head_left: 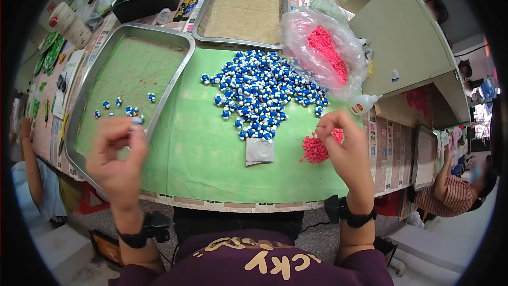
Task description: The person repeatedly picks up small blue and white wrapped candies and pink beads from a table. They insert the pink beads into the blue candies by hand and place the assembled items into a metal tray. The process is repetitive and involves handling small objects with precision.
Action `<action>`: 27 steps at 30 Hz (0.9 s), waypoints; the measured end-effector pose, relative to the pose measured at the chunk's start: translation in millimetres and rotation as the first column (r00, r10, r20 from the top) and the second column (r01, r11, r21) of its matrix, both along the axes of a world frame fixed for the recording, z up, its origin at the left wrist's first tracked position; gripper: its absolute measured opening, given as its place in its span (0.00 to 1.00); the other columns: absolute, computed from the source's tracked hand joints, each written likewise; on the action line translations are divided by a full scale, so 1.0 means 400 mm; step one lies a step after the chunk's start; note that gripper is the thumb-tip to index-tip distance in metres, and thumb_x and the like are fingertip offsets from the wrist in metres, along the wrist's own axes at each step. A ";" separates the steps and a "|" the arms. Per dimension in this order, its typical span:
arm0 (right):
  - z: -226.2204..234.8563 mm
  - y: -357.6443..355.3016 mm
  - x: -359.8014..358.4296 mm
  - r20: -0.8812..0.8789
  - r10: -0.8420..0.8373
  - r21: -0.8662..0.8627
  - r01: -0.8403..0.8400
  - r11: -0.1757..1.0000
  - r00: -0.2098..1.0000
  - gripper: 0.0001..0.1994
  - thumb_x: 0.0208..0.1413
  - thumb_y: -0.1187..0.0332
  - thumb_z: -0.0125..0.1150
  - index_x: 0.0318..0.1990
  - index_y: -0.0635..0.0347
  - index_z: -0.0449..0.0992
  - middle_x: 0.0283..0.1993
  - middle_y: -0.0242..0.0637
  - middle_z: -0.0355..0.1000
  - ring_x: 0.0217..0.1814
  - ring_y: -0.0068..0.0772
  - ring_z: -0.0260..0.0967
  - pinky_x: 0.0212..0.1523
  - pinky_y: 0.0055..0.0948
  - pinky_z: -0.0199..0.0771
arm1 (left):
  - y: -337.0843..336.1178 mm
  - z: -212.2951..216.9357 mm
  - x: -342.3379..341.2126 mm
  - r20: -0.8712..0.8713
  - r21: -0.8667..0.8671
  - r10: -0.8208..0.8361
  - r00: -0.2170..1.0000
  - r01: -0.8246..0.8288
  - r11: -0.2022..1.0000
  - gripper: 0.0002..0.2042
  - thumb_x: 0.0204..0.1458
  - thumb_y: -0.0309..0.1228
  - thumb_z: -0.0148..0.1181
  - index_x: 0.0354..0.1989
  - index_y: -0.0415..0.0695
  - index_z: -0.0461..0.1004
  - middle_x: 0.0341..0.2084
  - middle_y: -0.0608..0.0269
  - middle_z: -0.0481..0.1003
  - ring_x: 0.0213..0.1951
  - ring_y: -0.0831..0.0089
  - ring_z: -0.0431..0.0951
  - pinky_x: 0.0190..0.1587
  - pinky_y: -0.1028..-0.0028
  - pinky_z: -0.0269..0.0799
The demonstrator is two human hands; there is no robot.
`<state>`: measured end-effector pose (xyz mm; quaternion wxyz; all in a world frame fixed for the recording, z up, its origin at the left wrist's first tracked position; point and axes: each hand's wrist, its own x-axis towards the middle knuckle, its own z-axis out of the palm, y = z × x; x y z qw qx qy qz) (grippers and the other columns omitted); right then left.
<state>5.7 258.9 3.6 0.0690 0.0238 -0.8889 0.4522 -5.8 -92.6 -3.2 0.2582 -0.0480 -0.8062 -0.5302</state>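
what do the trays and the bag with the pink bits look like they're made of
Left tray: looks like metal, dull silver with a soft sheen and a rolled rim; a green mat lines it.
Far tray: the same grey metal look, lined in tan.
Bag: thin clear plastic film, crinkled and glossy, pink pieces showing through.

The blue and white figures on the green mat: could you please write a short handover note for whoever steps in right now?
Left hand pinches one small blue and white figure above the metal tray.
Right hand hovers over the small pink pile; whether it holds a piece is unclear.
Done: a few figures lie in the tray.
Left: the big blue and white heap on the green mat, plus a bag of pink pieces.
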 end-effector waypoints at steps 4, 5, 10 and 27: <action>-0.032 0.021 0.009 0.150 0.154 0.153 -0.177 0.972 0.977 0.08 0.51 0.84 0.55 0.29 0.63 0.62 0.29 0.35 0.68 0.33 0.27 0.68 0.36 0.27 0.70 | -0.158 -0.016 0.003 0.227 -0.325 0.201 0.953 -0.121 0.938 0.05 0.51 0.18 0.61 0.35 0.36 0.74 0.35 0.61 0.74 0.31 0.82 0.74 0.31 0.82 0.73; -0.039 0.020 0.013 0.120 0.215 0.187 -0.235 0.954 0.969 0.08 0.48 0.85 0.55 0.29 0.63 0.63 0.29 0.38 0.69 0.32 0.32 0.70 0.32 0.29 0.70 | -0.176 -0.015 0.005 0.286 -0.409 0.251 0.925 -0.119 0.905 0.04 0.52 0.19 0.61 0.36 0.36 0.74 0.35 0.61 0.74 0.30 0.82 0.74 0.30 0.82 0.72; -0.019 -0.006 0.047 0.142 0.265 0.343 -0.299 0.891 0.954 0.07 0.47 0.82 0.55 0.29 0.59 0.66 0.28 0.36 0.68 0.34 0.39 0.68 0.40 0.35 0.62 | -0.114 0.005 -0.004 0.202 -0.502 0.298 0.933 -0.163 0.849 0.06 0.52 0.21 0.61 0.38 0.38 0.75 0.36 0.63 0.74 0.28 0.80 0.72 0.27 0.80 0.69; -0.017 -0.033 0.057 0.128 0.389 0.572 -0.389 0.722 0.912 0.07 0.45 0.80 0.51 0.29 0.55 0.67 0.30 0.34 0.65 0.37 0.38 0.65 0.44 0.36 0.59 | 0.216 -0.095 -0.124 0.333 -0.401 -0.309 0.891 0.430 0.808 0.10 0.47 0.21 0.64 0.37 0.37 0.72 0.34 0.57 0.72 0.31 0.64 0.77 0.34 0.69 0.73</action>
